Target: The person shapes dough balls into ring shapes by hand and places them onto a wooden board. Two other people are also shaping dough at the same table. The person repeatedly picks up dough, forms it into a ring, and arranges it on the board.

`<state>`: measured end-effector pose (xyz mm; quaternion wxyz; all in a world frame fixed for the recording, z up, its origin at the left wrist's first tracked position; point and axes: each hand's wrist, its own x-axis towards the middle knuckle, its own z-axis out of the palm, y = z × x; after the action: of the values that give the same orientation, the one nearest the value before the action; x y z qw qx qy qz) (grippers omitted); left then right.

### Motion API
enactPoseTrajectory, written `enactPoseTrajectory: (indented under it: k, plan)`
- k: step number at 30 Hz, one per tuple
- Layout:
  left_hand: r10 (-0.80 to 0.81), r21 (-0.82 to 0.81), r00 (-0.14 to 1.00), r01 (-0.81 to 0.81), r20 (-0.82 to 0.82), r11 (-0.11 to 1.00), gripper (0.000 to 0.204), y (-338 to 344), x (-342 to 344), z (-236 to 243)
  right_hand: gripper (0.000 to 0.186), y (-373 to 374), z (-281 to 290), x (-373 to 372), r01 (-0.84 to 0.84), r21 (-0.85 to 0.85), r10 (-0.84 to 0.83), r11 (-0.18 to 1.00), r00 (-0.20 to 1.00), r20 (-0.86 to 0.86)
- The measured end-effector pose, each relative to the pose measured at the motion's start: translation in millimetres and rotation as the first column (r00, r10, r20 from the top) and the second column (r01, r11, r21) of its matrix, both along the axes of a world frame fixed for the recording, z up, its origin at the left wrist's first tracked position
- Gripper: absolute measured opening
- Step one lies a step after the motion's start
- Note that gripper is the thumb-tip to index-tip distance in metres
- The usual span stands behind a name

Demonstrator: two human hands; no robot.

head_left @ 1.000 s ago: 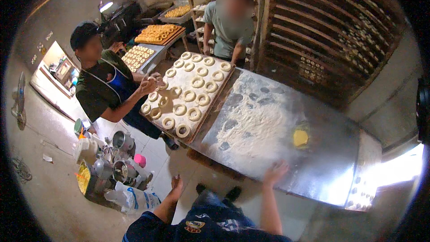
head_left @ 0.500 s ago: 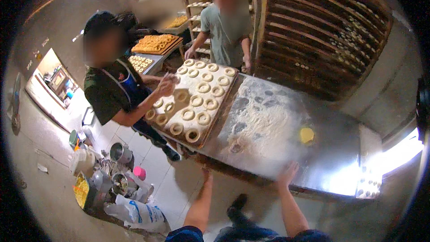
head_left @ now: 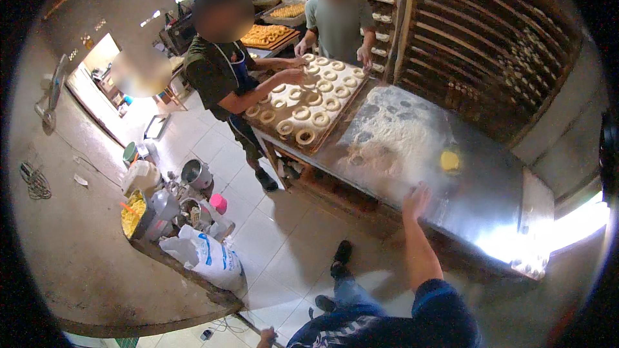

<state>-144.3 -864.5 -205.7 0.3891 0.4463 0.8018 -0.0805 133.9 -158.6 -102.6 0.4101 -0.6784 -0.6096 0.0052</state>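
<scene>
My right hand [head_left: 417, 200] reaches to the near edge of a metal-topped work table [head_left: 480, 209], its fingers stretched out and nothing visibly held in them. Flour [head_left: 403, 129] is spread over the table beyond it. A round yellow lump [head_left: 450, 161], its kind unclear, sits on the metal to the right of the flour. Low at the bottom edge is my left hand [head_left: 266, 336], beside a ledge end; its fingers are too small to read. Left of the flour lies a floured tray [head_left: 335, 116] bearing several dough rings [head_left: 320, 118].
A person in an apron [head_left: 219, 77] handles dough rings at the tray; another person [head_left: 338, 32] stands behind it. Wooden racks [head_left: 477, 38] line the back. Pots [head_left: 196, 173], a white sack [head_left: 209, 258] and a tub of yellow stuff [head_left: 133, 216] crowd the floor at left.
My view has swung left. My left hand has dropped from beside the table to the bottom edge, while my right hand stays by the table edge. The aproned person's hands have lowered onto the tray.
</scene>
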Motion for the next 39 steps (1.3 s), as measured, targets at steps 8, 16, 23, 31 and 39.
enactPoseTrajectory:
  k: [8,16,23,31,39]
  plan:
    - [0.725,-0.039,0.621,-0.751,0.299,0.659,0.032,-25,42,-5,0.033,12,-18,13,-0.005,0.021,0.006,1.000,0.999,-0.042]
    - [0.764,-0.149,0.256,-0.897,0.592,0.416,0.039,51,8,-28,0.034,11,-9,21,-0.062,-0.067,0.054,0.996,0.993,-0.106]
    - [0.382,0.182,0.752,-0.546,0.538,0.818,0.047,210,-83,-28,0.033,10,-7,23,-0.077,-0.085,0.054,0.993,0.967,-0.248]
    - [0.490,-0.072,0.292,-0.800,0.821,0.596,0.041,310,-140,-20,0.028,9,-2,21,-0.120,0.000,0.115,0.993,0.947,-0.300]
    - [0.608,-0.088,0.456,-0.750,0.650,0.656,0.038,332,-150,-20,0.023,11,1,16,-0.077,-0.045,0.063,0.996,0.966,-0.251]
